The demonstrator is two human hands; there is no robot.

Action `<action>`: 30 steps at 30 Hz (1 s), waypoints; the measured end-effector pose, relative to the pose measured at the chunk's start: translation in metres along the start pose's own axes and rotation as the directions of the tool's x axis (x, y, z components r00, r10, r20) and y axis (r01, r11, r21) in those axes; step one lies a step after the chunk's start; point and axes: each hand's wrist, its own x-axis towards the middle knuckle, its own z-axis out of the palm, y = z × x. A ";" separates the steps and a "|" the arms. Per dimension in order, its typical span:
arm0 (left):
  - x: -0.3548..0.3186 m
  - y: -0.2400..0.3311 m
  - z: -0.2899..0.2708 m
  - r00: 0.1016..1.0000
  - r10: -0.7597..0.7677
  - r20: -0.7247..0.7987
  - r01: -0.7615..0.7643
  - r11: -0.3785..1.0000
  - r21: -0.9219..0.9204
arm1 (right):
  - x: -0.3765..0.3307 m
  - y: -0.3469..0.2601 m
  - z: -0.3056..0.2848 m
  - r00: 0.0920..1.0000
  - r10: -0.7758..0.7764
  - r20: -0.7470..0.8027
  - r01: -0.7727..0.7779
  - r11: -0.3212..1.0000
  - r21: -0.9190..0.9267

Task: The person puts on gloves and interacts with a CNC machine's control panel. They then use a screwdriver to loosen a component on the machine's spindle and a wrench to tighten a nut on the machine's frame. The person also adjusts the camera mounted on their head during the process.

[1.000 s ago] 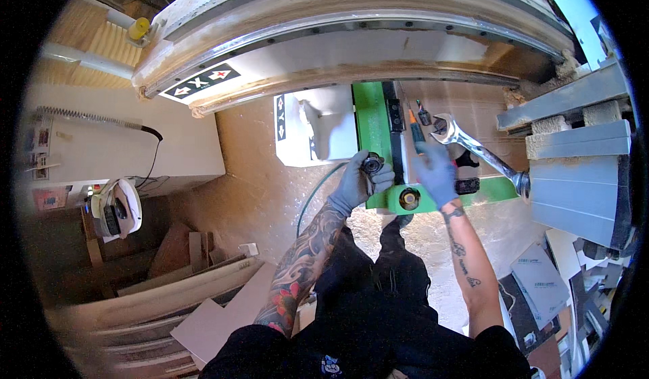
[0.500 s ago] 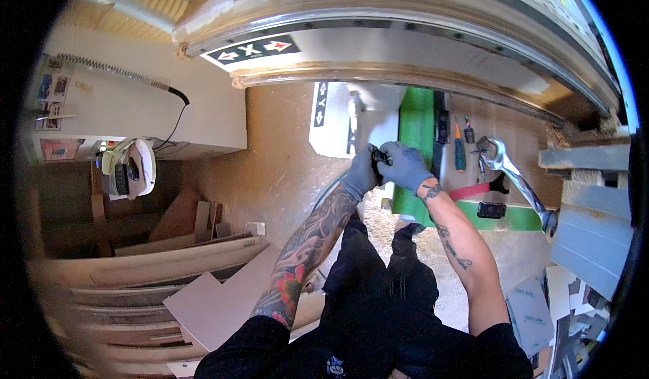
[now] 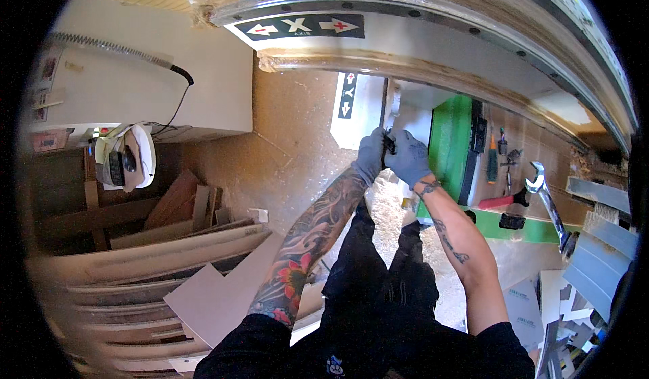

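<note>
Both my gloved hands, left hand (image 3: 370, 155) and right hand (image 3: 408, 157), close fingers around a small dark part (image 3: 389, 144) held between them, right hand nearer the green plate (image 3: 449, 142).

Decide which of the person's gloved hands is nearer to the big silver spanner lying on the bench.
Right. The right hand is on the spanner's side, though well apart from it, beyond the green block. The left hand sits pressed against the right, one hand farther away.
</note>
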 end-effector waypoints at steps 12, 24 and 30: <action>0.023 -0.013 -0.033 0.911 0.000 -0.412 0.014 0.999 0.032 | -0.012 0.078 0.023 0.847 0.531 -0.022 -0.386 0.644 0.661; 0.037 -0.032 -0.031 0.999 0.032 -0.025 -0.012 0.813 0.582 | 0.001 0.101 0.043 0.969 0.152 -0.197 -0.137 0.987 0.087; 0.033 -0.031 -0.037 0.988 0.124 -0.096 -0.062 0.869 0.491 | 0.009 0.097 0.034 0.940 0.182 -0.288 -0.120 0.968 0.218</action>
